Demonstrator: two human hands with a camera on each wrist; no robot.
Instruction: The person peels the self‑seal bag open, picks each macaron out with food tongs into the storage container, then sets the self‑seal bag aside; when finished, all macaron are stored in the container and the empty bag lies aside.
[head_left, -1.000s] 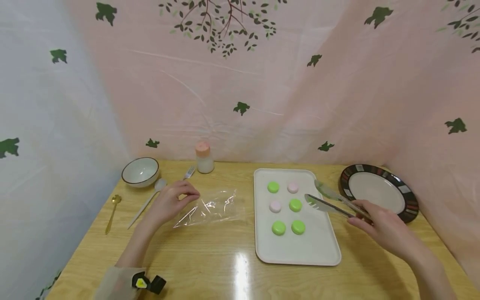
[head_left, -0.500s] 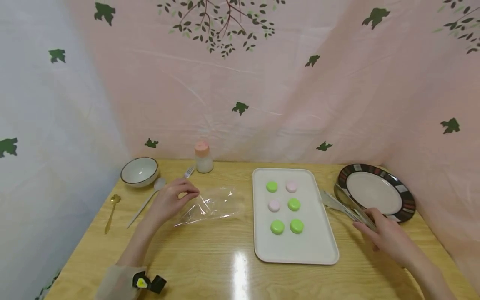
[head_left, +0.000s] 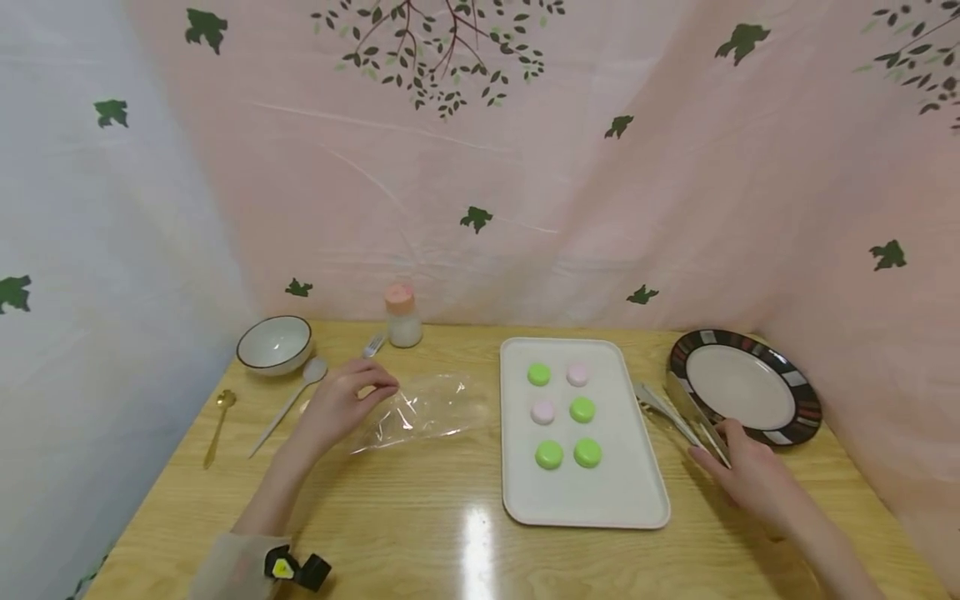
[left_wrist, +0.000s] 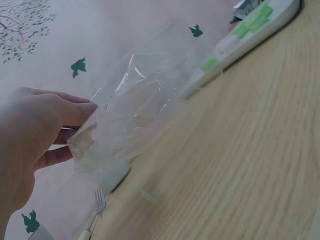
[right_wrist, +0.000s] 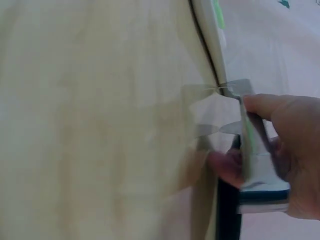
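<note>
A clear plastic bag (head_left: 431,408) is pinched between the thumb and fingers of my left hand (head_left: 351,400); the left wrist view shows the bag (left_wrist: 140,105) hanging from the fingertips, above the table. My right hand (head_left: 750,471) grips metal tongs (head_left: 670,415) low over the table, their two arms spread apart with nothing between them. The tips point into the gap between the white tray (head_left: 622,492) and the dark-rimmed plate (head_left: 738,387). On the tray lie several green macarons (head_left: 582,409) and two pale pink macarons (head_left: 543,412).
A white bowl (head_left: 274,346), a gold spoon (head_left: 219,425), a grey spoon (head_left: 288,404) and a fork (head_left: 374,344) lie at the left. Behind them stands a jar with a pink lid (head_left: 402,315). A cloth backdrop (head_left: 525,192) closes off the table's far edge.
My right hand has carried the tongs off the tray's right edge, to the right and down toward the table. The left hand stays with the bag. The macarons have not moved.
</note>
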